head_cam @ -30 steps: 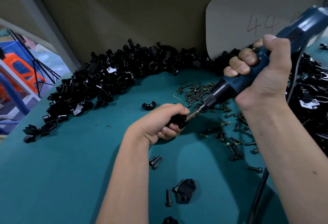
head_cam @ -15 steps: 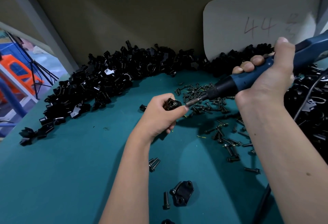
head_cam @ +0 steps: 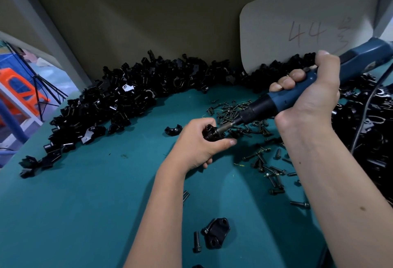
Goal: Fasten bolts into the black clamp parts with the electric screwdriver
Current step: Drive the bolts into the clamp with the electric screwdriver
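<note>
A teal table top (head_cam: 74,214) fills most of the view, backed by a dull brown wall (head_cam: 148,12) with a pale card (head_cam: 297,23) leaning against it, marked 44 in red. At the far left an orange stool (head_cam: 19,87) stands beyond the table edge.

A long heap of black clamp parts (head_cam: 119,106) curves along the back of the table from the left edge to the card, and more black parts (head_cam: 370,131) are piled at the right. Between the two heaps lies a loose scatter of bolts (head_cam: 263,161), spread from the middle of the table toward the right forearm.

The right hand (head_cam: 306,97) is wrapped around the blue electric screwdriver (head_cam: 282,102), fingers curled tight over the body and thumb up along its back. The tool slants down to the left, and its black cord (head_cam: 365,108) trails off at the right. Its metal bit meets the clamp part (head_cam: 209,132) held by the left hand (head_cam: 197,144), whose fingers and thumb are curled around the part above the table, near the middle.

Closer to the viewer, an assembled clamp (head_cam: 217,236) lies flat on the table with a single bolt (head_cam: 196,240) just beside it on the left. One small black piece (head_cam: 173,129) sits alone just left of the left hand.
</note>
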The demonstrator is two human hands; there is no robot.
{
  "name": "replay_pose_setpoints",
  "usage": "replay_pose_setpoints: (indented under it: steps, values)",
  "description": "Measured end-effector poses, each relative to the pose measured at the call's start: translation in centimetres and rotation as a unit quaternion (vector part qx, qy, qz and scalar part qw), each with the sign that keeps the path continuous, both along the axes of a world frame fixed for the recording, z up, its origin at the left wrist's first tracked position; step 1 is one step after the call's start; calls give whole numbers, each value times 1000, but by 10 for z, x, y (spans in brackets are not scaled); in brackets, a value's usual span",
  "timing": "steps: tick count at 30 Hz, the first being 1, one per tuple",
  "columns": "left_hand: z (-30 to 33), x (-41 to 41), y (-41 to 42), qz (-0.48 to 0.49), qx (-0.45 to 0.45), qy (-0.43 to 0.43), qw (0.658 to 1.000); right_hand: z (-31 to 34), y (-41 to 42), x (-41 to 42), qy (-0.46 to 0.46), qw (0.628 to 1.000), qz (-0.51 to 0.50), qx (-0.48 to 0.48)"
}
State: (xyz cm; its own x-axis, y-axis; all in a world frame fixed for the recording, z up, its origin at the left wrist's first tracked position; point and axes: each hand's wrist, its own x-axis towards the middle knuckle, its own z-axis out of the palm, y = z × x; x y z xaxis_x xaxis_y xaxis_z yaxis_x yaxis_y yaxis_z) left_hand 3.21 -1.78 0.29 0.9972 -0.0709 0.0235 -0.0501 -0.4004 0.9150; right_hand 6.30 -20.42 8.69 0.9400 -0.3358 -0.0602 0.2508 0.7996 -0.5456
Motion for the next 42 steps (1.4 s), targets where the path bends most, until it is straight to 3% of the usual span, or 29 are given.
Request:
replay_pose_setpoints:
  steps: [10,16,27,32,42]
  values:
    - [-1,2,-2,65,52,-103,991,1,-3,-2,20,999,13,-34]
    - [2,1,-9,89,81,-130,984,8,-2,-5,18,1000,-2,18]
    - [2,3,-13,131,152,-113,973,3,-4,1,19,1000,6,14]
    - [0,2,-14,120,130,-106,978,-5,-5,5,32,998,13,-55]
    - [-4,4,-12,88,98,-97,987,-14,-8,14,28,998,11,-51]
